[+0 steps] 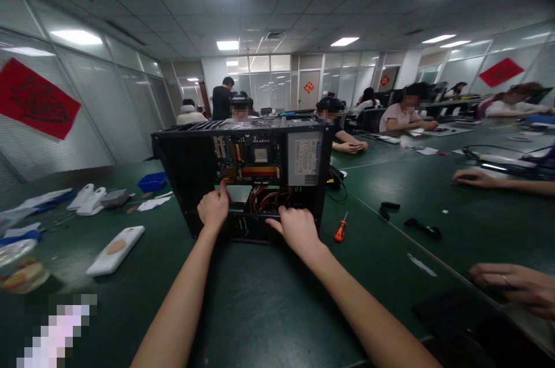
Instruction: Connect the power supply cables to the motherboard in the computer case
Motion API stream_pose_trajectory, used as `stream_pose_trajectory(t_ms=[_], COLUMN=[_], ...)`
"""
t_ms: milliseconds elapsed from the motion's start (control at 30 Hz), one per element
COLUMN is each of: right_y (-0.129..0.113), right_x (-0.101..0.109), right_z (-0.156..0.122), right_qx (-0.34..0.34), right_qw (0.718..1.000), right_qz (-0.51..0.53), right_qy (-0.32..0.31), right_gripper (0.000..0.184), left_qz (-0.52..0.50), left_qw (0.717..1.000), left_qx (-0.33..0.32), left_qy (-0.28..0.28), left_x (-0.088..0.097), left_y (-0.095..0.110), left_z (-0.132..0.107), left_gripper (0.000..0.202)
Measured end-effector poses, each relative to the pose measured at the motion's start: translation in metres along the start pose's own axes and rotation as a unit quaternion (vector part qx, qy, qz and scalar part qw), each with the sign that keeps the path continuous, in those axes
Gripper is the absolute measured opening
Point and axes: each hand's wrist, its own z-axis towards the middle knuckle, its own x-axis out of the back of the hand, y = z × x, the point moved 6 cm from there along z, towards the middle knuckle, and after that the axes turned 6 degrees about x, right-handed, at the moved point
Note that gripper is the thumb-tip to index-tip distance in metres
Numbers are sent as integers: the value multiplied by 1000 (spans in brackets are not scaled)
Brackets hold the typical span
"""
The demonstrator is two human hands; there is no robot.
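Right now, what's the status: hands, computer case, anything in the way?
Left hand and right hand at lower edge of open computer case; grip unclear. Wires and power supply exposed. Orange screwdriver right of case, clear of hands.

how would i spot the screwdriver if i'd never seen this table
On the green table, find the open black computer case. Just right of its lower right corner, the screwdriver lies with its shaft pointing away from the viewer. Its bright orange handle sets it apart from the black pieces farther right.
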Motion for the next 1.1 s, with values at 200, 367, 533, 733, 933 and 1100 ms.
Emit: stream_pose_trajectory(t_ms=[200,367,533,733,933,1100], right_y=[-67,-135,-154,-90,-92,-128], right_x=[5,13,76,79,68,58], right_z=[-20,-29,-67,-72,-65,-60], right_qx=[-13,88,442,648,620,629], right_qw=[1000,995,864,674,691,693], right_qz=[9,-1,-65,-111,-97,-93], right_qy=[-26,-41,231,336,359,339], right_gripper=[46,90,31,42,53,60], left_qz=[-90,-194,-151,-92,-103,-96], left_qw=[993,975,977,956,972,983], left_qx=[-71,-109,-140,-273,-209,-137], left_qy=[-33,-10,57,57,-35,-74], left_x=[-8,-3,-2,-9,-6,1], left_y=[-22,-36,-43,-28,-10,-7], left_z=[38,61,24,-37,-28,-10], left_gripper=[71,68,57,47,35,47])
